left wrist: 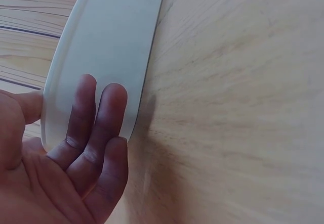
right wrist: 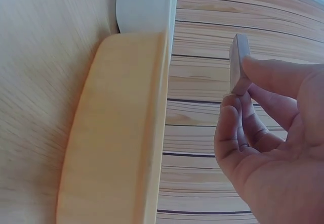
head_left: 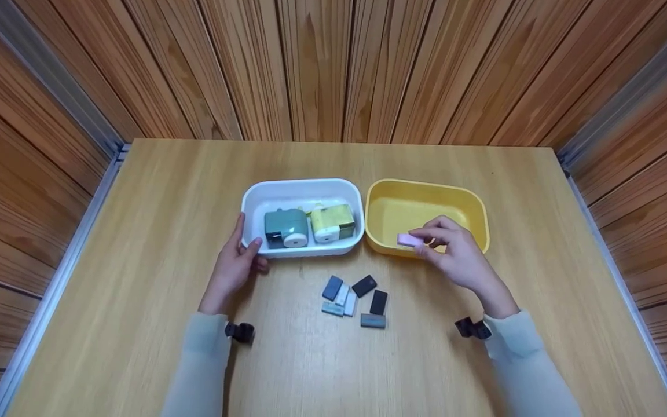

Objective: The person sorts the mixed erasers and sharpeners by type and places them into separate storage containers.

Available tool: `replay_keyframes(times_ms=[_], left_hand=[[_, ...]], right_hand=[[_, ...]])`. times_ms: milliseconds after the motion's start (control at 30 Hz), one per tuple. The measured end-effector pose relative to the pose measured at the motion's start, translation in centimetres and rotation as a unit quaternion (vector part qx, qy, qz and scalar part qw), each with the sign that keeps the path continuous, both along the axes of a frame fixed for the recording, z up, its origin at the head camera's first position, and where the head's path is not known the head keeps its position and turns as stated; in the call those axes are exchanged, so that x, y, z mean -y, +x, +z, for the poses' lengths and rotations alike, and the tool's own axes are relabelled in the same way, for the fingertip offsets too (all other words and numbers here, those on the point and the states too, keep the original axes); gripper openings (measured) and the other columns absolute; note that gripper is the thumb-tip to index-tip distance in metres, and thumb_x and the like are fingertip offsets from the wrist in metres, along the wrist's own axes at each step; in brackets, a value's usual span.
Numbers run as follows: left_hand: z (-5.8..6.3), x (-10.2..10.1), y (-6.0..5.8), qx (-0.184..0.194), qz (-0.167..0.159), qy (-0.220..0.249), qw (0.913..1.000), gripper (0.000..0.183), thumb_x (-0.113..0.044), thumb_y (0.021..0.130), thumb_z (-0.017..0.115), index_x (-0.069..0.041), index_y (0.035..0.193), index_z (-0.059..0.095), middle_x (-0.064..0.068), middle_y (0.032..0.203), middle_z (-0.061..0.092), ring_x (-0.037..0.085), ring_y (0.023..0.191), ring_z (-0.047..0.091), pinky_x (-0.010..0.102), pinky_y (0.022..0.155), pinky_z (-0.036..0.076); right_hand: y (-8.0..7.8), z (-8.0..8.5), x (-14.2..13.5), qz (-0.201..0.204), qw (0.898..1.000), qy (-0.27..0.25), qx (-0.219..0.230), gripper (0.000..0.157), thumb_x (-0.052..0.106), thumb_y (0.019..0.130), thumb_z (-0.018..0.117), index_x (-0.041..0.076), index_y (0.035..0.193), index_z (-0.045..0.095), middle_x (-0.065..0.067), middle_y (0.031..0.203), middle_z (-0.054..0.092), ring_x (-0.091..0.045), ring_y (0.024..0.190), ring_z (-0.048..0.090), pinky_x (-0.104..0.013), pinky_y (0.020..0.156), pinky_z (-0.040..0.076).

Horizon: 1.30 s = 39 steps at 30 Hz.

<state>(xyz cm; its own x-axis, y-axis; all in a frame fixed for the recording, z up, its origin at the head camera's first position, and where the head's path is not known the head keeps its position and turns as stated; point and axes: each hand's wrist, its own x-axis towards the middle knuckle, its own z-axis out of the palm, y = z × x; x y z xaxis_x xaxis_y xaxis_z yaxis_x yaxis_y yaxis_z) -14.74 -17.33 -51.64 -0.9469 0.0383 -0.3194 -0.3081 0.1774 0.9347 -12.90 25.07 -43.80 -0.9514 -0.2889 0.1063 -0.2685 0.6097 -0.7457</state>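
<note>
My left hand grips the near left corner of a white plastic bin, thumb over the rim and fingers against the outer wall. Inside lie a green device and a yellow one, each with a round white part and a dark see-through section. A small pink rectangular block is pinched between the thumb and fingers of my right hand. In the head view it overlaps the near rim of a yellow bin; the right wrist view shows the block raised above that rim.
Several small rectangular blocks lie loosely grouped on the wooden table in front of the bins, among them a black one, a blue one and a grey one. Wood-panelled walls enclose the table at the back and sides.
</note>
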Motion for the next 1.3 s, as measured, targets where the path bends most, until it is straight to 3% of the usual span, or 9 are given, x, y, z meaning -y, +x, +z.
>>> replay_keyframes(times_ms=[333, 800, 1067, 1300], left_hand=[[0.1, 0.0, -0.2, -0.01, 0.0, 0.038, 0.9992, 0.07, -0.033, 0.104, 0.052, -0.047, 0.157, 0.008, 0.023, 0.094, 0.063, 0.036, 0.086, 0.069, 0.041, 0.084, 0.058], [-0.1, -0.1, -0.3, -0.016, 0.004, 0.046, 0.9988, 0.068, -0.031, 0.106, 0.048, -0.044, 0.158, 0.007, 0.023, 0.096, 0.066, 0.034, 0.086, 0.07, 0.043, 0.081, 0.059], [0.0, 0.3, -0.2, -0.008, 0.005, 0.046, 0.9989, 0.067, -0.034, 0.106, 0.048, -0.048, 0.156, 0.008, 0.024, 0.097, 0.067, 0.035, 0.088, 0.071, 0.042, 0.083, 0.058], [-0.2, -0.3, -0.3, -0.016, 0.019, 0.043, 0.9988, 0.067, -0.027, 0.107, 0.048, -0.043, 0.159, 0.009, 0.022, 0.092, 0.066, 0.033, 0.082, 0.071, 0.04, 0.079, 0.059]], right_hand=[[-1.6, 0.3, -0.5, -0.02, 1.0, 0.008, -0.007, 0.025, 0.008, 0.091, 0.072, 0.006, 0.116, 0.074, -0.006, 0.11, 0.06, -0.023, 0.098, 0.056, -0.049, 0.085, 0.052], [-3.6, 0.1, -1.8, -0.038, 0.999, 0.019, 0.001, 0.025, 0.009, 0.095, 0.068, 0.004, 0.119, 0.071, -0.008, 0.112, 0.057, -0.025, 0.101, 0.055, -0.042, 0.085, 0.05], [-4.6, 0.5, -2.1, -0.056, 0.998, 0.009, 0.018, 0.026, 0.011, 0.096, 0.067, 0.004, 0.12, 0.07, -0.009, 0.114, 0.057, -0.026, 0.104, 0.053, -0.041, 0.087, 0.048], [-5.9, 0.1, -2.9, -0.081, 0.997, 0.016, 0.004, 0.025, 0.01, 0.095, 0.068, 0.002, 0.119, 0.07, -0.01, 0.111, 0.057, -0.024, 0.1, 0.054, -0.037, 0.084, 0.048]])
